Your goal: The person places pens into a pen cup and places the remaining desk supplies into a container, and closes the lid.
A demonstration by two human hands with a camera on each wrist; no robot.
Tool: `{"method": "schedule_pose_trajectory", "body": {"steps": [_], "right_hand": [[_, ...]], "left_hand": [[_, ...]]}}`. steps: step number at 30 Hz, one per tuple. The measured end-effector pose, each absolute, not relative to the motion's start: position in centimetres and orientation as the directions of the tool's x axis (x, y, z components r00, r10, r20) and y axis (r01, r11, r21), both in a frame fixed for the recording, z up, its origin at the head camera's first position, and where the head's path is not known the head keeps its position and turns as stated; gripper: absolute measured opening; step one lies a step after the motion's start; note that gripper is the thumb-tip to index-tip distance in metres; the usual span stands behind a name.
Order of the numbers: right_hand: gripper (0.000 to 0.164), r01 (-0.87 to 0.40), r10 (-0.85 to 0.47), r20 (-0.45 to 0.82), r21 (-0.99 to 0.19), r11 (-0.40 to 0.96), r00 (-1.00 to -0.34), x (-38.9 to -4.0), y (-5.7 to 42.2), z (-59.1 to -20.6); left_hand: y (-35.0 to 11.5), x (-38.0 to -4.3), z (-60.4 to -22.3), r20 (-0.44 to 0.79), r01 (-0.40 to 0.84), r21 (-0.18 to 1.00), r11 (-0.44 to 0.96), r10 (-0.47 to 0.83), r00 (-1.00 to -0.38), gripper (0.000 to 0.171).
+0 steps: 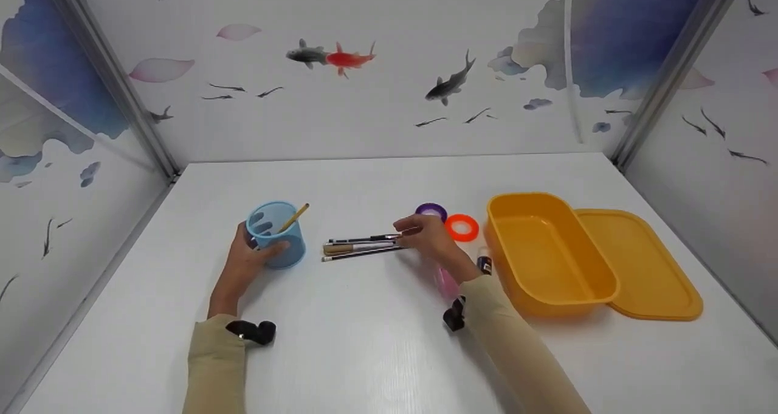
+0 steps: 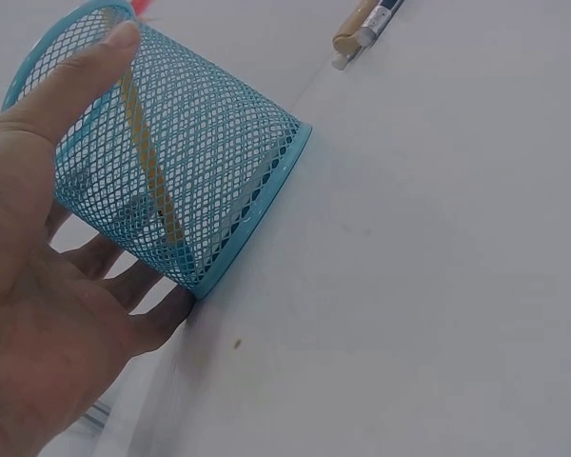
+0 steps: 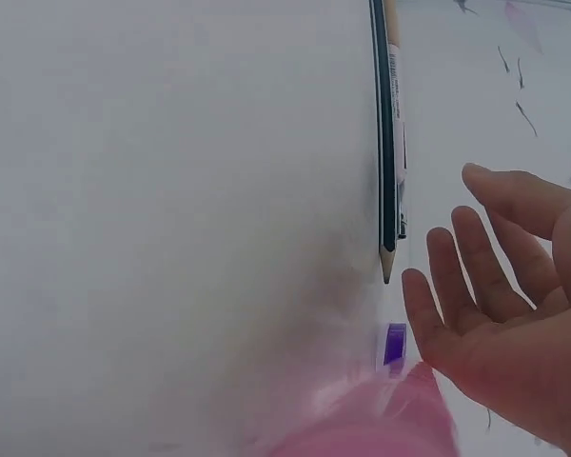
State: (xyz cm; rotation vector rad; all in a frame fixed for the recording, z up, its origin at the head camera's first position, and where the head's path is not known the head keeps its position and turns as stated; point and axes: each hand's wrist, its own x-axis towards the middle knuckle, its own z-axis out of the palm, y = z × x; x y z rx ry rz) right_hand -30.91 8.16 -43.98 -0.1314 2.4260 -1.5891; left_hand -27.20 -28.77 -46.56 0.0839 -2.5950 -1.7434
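Two bare hands over a white table (image 1: 340,353). Grips a blue mesh cup (image 2: 205,157) in the left hand (image 1: 248,259), with the thumb along one wall and the other fingers curled round the opposite side. Find the cup roughly upright at the left part of the table, with a yellow pencil (image 1: 294,217) leaning inside. Cannot tell about contact at the base.

Reaches with the right hand (image 1: 431,239) to the right ends of a small row: a dark pencil (image 3: 388,171), a thick tan-and-white tool (image 1: 352,248) and a slim dark stick (image 1: 364,240). Shows parted fingers there, wide and lightly bent; cannot tell about touch.

Near that hand, a purple ring (image 1: 432,205), an orange ring (image 1: 464,238), a glue stick (image 1: 484,262) and a pink object (image 1: 447,283). Farther right, a yellow box (image 1: 550,256), partly overlapping a yellow lid (image 1: 653,262) in the head view.
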Motion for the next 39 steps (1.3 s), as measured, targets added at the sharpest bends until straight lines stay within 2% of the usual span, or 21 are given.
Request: {"method": "schedule_pose_trajectory", "body": {"steps": [8,20,32,39], "right_hand": [[0.036,0.107,-0.186,-0.213,-0.882,0.458,-0.959,-30.9,8.5,-44.0],[0.03,0.024,-0.197,-0.176,-0.802,0.596,-0.964,-31.2,8.5,-44.6],[0.027,-0.018,-0.206,-0.146,-0.773,0.634,-0.968,-31.2,8.4,-44.8],[0.024,0.004,-0.217,-0.183,-0.774,0.633,-0.959,-31.0,8.5,-44.4]], "left_hand": [[-28.5,-27.2,-46.2,-0.003,-0.02,0.924,0.382,-0.044,-0.999,0.108],[-28.8,-26.9,-46.5,-0.007,-0.023,0.928,0.371,-0.046,-0.999,0.104],[-28.8,-27.3,-46.6,-0.035,-0.051,0.92,0.389,-0.048,-0.998,0.103],[-28.3,-26.5,-45.6,-0.042,-0.057,0.924,0.378,-0.048,-0.998,0.103]]}}
